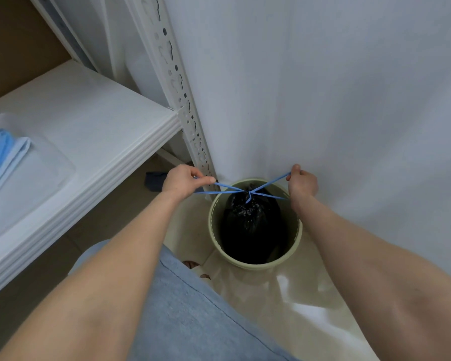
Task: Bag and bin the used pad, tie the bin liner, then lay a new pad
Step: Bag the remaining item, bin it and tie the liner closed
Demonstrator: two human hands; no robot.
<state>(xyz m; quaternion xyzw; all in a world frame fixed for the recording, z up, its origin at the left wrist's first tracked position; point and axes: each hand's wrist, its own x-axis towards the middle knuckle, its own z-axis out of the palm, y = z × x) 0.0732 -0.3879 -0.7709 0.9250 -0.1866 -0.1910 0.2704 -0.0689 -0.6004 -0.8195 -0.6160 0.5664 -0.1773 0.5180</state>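
A pale green bin point(255, 264) stands on the floor against the white wall. Inside it sits a black bin liner point(253, 220), its mouth gathered shut at the top. Blue drawstrings point(249, 192) cross in a knot over the gathered mouth and stretch out to both sides. My left hand point(184, 179) pinches the strings on the left of the bin. My right hand point(302, 182) grips the strings on the right. Both hands hold the strings taut, just above the bin's far rim. A folded blue and white pad point(4, 155) lies on the shelf at far left.
A white shelf board point(89, 142) juts in from the left, with its perforated metal upright point(182, 100) right behind my left hand. My grey-blue trouser leg point(188, 308) fills the lower middle. A dark object point(155, 181) lies on the floor under the shelf.
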